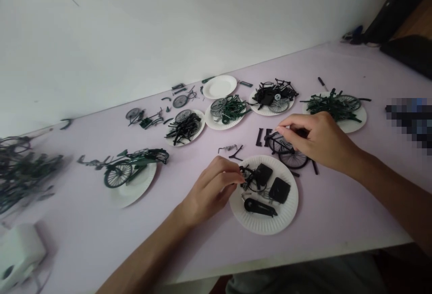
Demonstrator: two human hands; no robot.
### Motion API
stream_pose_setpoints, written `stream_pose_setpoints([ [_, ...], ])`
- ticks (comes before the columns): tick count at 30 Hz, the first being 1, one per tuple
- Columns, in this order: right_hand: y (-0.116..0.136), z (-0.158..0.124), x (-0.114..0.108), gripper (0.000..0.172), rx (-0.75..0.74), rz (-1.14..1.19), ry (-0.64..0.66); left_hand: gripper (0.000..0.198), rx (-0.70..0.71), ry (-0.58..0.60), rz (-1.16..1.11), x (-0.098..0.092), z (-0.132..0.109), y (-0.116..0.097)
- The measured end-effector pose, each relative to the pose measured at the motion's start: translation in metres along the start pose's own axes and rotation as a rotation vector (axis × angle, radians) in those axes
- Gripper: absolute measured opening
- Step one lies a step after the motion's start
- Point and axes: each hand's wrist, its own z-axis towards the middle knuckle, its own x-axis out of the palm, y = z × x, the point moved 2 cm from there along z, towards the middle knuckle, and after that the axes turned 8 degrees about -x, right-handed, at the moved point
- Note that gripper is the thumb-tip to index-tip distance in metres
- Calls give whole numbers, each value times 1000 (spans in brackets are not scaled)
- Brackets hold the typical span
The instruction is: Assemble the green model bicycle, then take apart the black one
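Note:
My left hand (216, 184) is closed in a pinch at the left rim of the nearest paper plate (286, 217). Its fingertips meet a cluster of small black parts (249, 178), and what they grip is too small to name. On that plate lie two black squarish pieces (280, 190) and a long black chain-guard-shaped piece (259, 207). Behind the plate, my right hand (312, 139) is also pinched, over black model bicycle parts with a wheel (293, 158). Anything between its fingertips cannot be made out.
More paper plates (219, 87) stand along the wall, several heaped with black or green bicycle parts (231, 109). A green model bicycle (131, 166) rests on a plate at left. Blurred bicycles (25, 172) and a white device (22, 256) are far left. A screwdriver (322, 82) lies behind.

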Motion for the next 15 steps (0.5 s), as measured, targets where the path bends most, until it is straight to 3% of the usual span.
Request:
stream_pose_setpoints([
  [6,1,-1,2,23,55,149,17,15,123,-116,85,-5,-4,-10],
  [10,9,-2,12,18,96,311,34,14,196,-118,99,-5,-9,-12],
  [15,24,-4,23,16,-85,298,-12,15,204,-140,86,-7,-10,-14],
])
